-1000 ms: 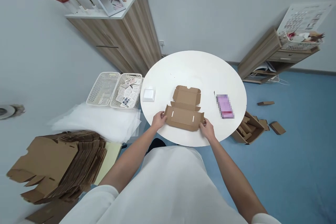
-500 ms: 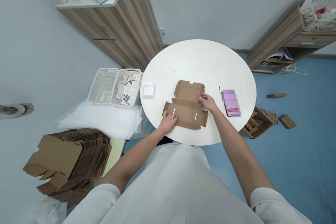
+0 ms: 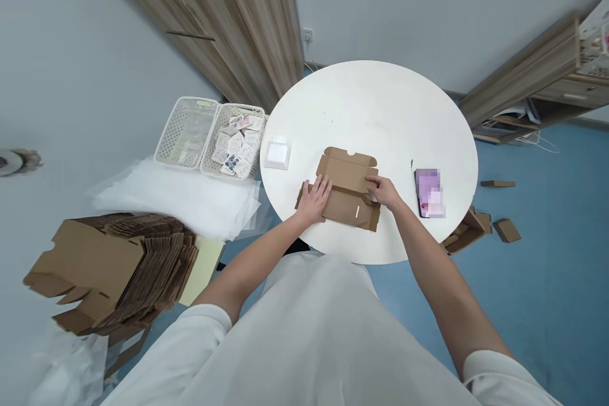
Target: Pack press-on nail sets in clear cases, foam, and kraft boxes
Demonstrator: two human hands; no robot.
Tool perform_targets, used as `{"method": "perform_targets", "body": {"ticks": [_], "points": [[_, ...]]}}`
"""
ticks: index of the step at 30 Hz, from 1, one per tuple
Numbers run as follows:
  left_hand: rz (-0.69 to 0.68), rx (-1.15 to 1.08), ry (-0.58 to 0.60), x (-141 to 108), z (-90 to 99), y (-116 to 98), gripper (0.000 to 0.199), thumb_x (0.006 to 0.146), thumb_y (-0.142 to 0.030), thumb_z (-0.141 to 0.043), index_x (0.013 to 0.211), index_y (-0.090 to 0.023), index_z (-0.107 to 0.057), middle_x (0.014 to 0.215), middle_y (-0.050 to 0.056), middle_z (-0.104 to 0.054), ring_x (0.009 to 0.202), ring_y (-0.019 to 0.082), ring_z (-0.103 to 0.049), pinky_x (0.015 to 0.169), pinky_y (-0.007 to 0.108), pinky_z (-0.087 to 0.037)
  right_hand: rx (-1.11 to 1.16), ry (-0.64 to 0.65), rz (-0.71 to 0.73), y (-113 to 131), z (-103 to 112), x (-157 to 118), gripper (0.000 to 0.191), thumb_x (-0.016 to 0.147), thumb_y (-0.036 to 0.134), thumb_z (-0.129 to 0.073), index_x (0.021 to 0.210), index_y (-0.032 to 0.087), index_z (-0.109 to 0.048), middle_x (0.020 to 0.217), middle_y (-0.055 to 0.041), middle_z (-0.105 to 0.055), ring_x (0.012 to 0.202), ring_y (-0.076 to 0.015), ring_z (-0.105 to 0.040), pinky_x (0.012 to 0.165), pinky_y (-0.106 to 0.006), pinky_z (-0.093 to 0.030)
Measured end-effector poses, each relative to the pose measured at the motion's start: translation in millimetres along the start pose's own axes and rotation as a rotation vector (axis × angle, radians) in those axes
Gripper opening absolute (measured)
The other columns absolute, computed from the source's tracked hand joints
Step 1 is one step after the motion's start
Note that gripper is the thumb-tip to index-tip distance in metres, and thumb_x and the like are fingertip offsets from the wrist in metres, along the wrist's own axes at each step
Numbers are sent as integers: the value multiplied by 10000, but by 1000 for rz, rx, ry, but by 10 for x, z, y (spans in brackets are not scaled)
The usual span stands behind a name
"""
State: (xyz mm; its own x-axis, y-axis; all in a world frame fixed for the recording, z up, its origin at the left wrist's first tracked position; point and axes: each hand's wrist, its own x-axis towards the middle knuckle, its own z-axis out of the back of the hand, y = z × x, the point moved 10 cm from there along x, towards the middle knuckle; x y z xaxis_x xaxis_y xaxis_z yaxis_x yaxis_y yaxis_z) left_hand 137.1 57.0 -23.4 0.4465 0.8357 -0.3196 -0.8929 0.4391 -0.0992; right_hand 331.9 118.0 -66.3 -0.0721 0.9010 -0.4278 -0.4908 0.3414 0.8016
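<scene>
A flat-cut brown cardboard box [image 3: 346,171], partly unfolded, lies before me on the white round table [image 3: 380,101]. My left hand [image 3: 315,200] presses on the left part of its near panel with fingers spread. At the right edge, close to the fold between the two panels, my right hand [image 3: 383,192] pinches a side flap. One pale slot shows on the near panel; my left hand covers the panel's left part. To the left lies a small white square object [image 3: 277,153]. On the right rests a phone-like slab [image 3: 423,193] with a pixelated purple face.
Two white baskets [image 3: 186,133] stand left of the table, one holding printed cards [image 3: 236,146]. Below them are translucent sheets [image 3: 176,200] and a stack of flat cardboard [image 3: 104,266]. Small brown boxes [image 3: 507,230] lie on the blue floor at right. A wooden cabinet [image 3: 228,19] stands behind.
My left hand has slid up from the near panel's left corner toward the fold and flattened out. My right hand keeps to the right edge. The camera view has tilted and shifted slightly.
</scene>
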Motion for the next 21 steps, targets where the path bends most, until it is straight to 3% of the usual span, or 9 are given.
{"method": "perform_targets", "body": {"ticks": [5,9,12,14,18,21], "points": [[-37,15,25,63,-26,-8,1194,465,-440,-735,1392,-141,-44,1452,131,-84,1299,341,156,1029,543,32,-101,96,5,132,-106,-99,405,709,239,-524,1110,190,-562,1099,-72,-598,996,-217,-546,881,-414,-408],[-39,27,-3,30,-18,-12,1128,498,-426,-727,1390,-147,-96,1440,136,-149,1311,344,98,1027,550,25,-559,-155,123,440,-31,-391,613,690,429,-566,1241,190,-443,1357,-142,-347,1238,-339,-288,976,-528,-219],[-29,26,-25,15,-9,-15,1089,515,-421,-720,1386,-148,-127,1437,138,-160,1316,341,67,1025,553,17,-821,-45,346,620,-408,-685,832,621,539,-599,1321,195,-309,1445,-126,-142,1303,-339,-123,1007,-520,-117],[-26,15,-37,20,6,-20,1086,511,-421,-722,1384,-153,-134,1437,137,-161,1318,334,59,1026,550,14,-956,25,371,561,-611,-807,970,580,562,-619,1363,184,-188,1447,-137,-120,1309,-338,-85,999,-543,-76],[-19,-52,-52,-21,41,12,1168,436,-473,-746,1382,-160,-137,1445,146,-113,1312,349,78,1025,546,2,-1092,16,308,410,-734,-839,1054,558,482,-663,1378,192,-68,1441,-146,-132,1305,-338,-70,965,-589,-86],[137,-206,-132,-217,37,262,1221,410,-568,-724,1383,-152,-116,1448,177,-18,1302,384,79,1012,561,-36,-1100,4,306,390,-763,-815,1055,554,434,-673,1376,193,-57,1440,-140,-136,1302,-331,-69,963,-575,-121]]}}
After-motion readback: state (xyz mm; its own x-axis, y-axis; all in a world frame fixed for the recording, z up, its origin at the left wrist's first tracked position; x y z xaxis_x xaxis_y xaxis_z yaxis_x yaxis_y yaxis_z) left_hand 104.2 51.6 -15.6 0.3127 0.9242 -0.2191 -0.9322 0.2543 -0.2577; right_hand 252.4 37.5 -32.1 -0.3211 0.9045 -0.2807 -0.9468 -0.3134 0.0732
